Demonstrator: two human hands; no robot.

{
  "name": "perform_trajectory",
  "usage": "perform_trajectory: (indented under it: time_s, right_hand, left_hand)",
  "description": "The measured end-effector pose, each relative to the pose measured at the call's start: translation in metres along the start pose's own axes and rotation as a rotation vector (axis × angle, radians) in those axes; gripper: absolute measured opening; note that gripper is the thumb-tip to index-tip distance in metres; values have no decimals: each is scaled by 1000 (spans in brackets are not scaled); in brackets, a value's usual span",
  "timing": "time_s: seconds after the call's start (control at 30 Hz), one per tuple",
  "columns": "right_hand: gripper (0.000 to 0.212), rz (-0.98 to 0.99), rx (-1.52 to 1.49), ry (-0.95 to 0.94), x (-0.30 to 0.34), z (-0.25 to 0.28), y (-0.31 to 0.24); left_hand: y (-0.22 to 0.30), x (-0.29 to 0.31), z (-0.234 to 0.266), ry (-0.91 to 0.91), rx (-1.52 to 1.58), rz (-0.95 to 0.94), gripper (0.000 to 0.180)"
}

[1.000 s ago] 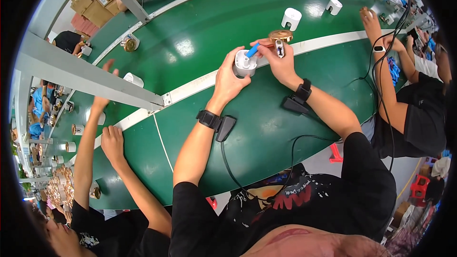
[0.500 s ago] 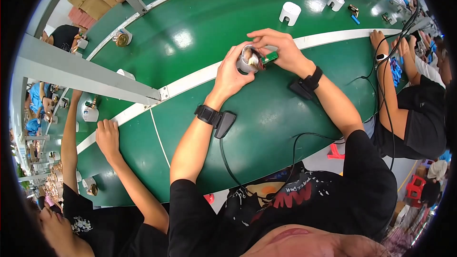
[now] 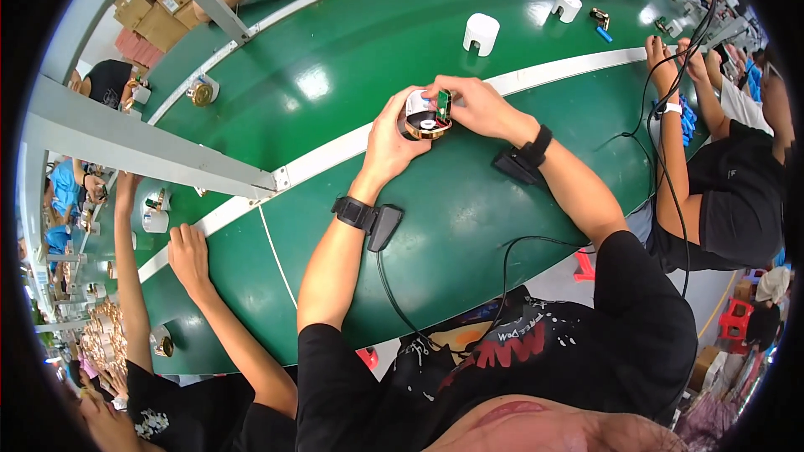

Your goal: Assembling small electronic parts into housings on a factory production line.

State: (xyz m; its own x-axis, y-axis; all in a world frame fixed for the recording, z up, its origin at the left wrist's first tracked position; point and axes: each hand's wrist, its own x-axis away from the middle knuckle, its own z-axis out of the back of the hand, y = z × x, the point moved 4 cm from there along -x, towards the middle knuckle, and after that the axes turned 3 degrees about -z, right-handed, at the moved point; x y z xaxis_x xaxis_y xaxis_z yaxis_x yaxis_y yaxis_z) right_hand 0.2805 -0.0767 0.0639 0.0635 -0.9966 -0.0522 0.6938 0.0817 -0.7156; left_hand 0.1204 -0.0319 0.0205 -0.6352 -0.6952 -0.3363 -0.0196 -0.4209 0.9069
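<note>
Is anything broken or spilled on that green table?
Nothing looks spilled or clearly broken. The green board sticks up oddly, but the right hand seems to be holding it. The white cup ahead has a gap in its edge, but another white cup has one too.

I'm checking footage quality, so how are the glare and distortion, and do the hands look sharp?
Head view: pale glare spots the green work surface; head view: the white strip bends with the fisheye; head view: left hand and right hand look fairly sharp.
</note>
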Motion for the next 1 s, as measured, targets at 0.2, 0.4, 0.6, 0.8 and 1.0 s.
perform_trajectory:
  time_s: [0.2, 0.4, 0.6, 0.8, 1.0]
  right_hand:
    - [33, 252, 107, 485, -9, 72, 29]
    - [33, 136, 196, 567, -33, 60, 92]
    - [34, -278, -467, 391, -27, 60, 111]
    - [37, -199, -1503, 23, -6, 1, 63]
    - [30, 112, -474, -233, 8, -31, 24]
  left_hand:
    - [13, -6, 38, 410, -311, 54, 59]
    - [-31, 13, 126, 750, -549, 175, 66]
    - [-3, 18, 108, 922, -903, 152, 80]
    - [33, 15, 49, 628, -475, -230, 83]
    - [12, 5, -8, 330, 151, 103, 69]
